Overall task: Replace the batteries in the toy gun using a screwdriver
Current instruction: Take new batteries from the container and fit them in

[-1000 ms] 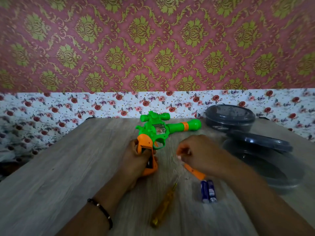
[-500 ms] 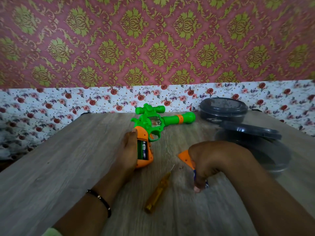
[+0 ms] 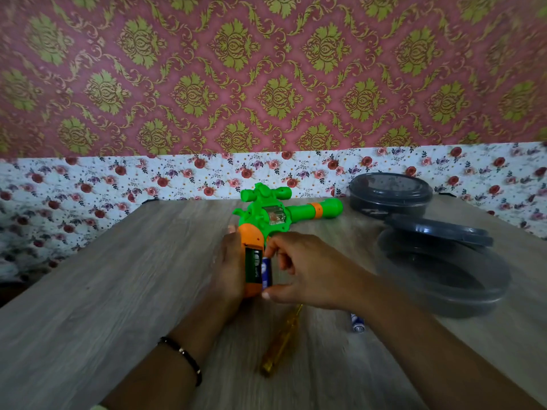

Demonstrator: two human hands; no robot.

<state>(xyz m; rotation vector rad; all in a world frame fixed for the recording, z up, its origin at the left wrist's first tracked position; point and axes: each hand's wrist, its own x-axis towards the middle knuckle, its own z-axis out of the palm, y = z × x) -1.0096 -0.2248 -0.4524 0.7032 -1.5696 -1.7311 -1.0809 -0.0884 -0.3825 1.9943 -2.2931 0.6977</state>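
Since half a second ago the right hand point(image 3: 307, 270) has come up from the spot by the screwdriver, where it was pressed down over the loose cells, and now carries a blue cylindrical battery point(image 3: 266, 273) to the grip of the toy; the orange cover piece that lay beside it then no longer shows.

Left to right: the left hand point(image 3: 229, 270), a dark beaded bracelet point(image 3: 183, 358) on its wrist, wraps the orange handle of the green-and-orange plastic toy gun point(image 3: 266, 214) from the left side and steadies it flat on the grey wood-grain table point(image 3: 88, 291), barrel pointing right. A green-labelled battery point(image 3: 253, 266) already sits in the left slot of the open compartment. The blue battery is pinched end to end, forefinger at its far tip and thumb at its near tip, with its long axis parallel to the seated cell and just beside it on the right. I judge the coming move is a short push down and leftward into the vacant slot, with the right hand doing it.

An amber-handled screwdriver point(image 3: 281, 341) lies near the wrists; another blue battery point(image 3: 357, 322) peeks out beside the right forearm. Round grey plastic containers point(image 3: 390, 193) stand far right.

Whether the blue cell touches the slot, its polarity marks and the slot's contacts cannot be made out; motion blur softens the fingers.
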